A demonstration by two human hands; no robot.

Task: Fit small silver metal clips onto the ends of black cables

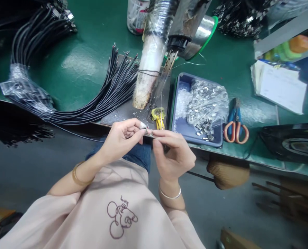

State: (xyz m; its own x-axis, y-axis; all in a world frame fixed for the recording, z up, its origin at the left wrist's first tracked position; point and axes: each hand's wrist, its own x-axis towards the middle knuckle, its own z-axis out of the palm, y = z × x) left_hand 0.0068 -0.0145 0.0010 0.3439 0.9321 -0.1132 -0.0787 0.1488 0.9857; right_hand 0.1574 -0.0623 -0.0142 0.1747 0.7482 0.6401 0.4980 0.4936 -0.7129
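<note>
**No readable writing**

No word, number or brand can be made out. The pink shirt at six o'clock carries a line drawing with a scribble above it, too small to read. The paper at two o'clock shows blurred print only.

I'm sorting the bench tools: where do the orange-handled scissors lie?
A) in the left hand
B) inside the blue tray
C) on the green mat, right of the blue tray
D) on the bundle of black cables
C: the scissors lie on the green mat, just right of the blue tray.
</note>
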